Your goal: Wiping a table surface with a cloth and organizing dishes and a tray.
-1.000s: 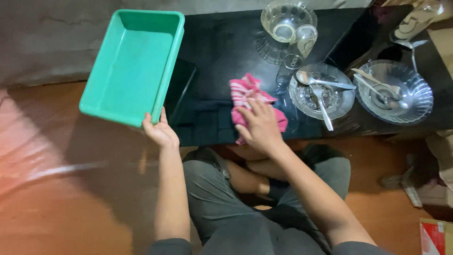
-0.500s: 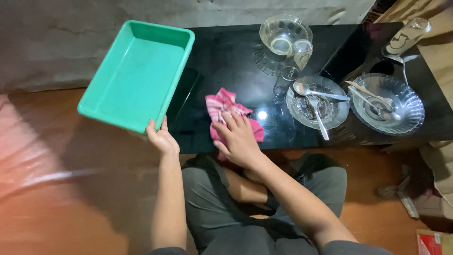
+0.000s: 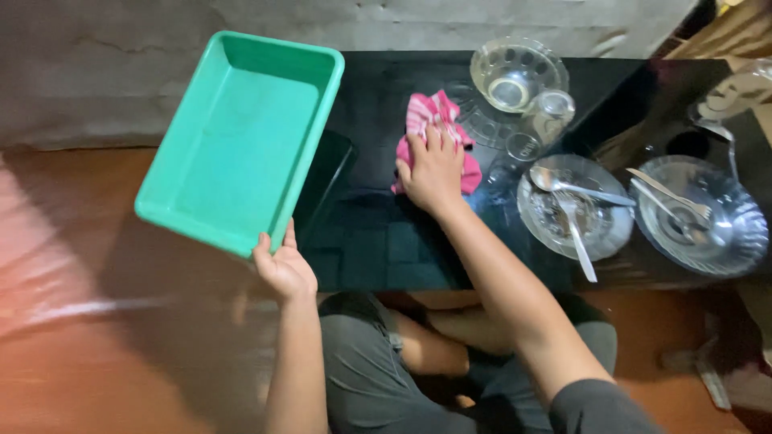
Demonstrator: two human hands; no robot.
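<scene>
Your right hand point(image 3: 434, 170) lies flat, fingers spread, pressing the pink cloth point(image 3: 435, 128) onto the black counter point(image 3: 378, 241); the cloth sits toward the far edge, at about 12 o'clock from you. Your left hand point(image 3: 283, 269) is closed around the near rim of the green tub point(image 3: 241, 137), holding it tilted up off the counter's left end, at about 10 o'clock.

This looks like the wiping step, with the tub lifted out of the way so the surface beneath it can be reached. The glass bowl point(image 3: 517, 74) and the tumbler point(image 3: 549, 115) stand just beside the cloth at its 3 o'clock, and two glass plates with spoons point(image 3: 575, 207) lie further right. The next stroke calls for steady downward pressure and a path that stays clear of the glassware, while your left keeps the tub firmly raised.
</scene>
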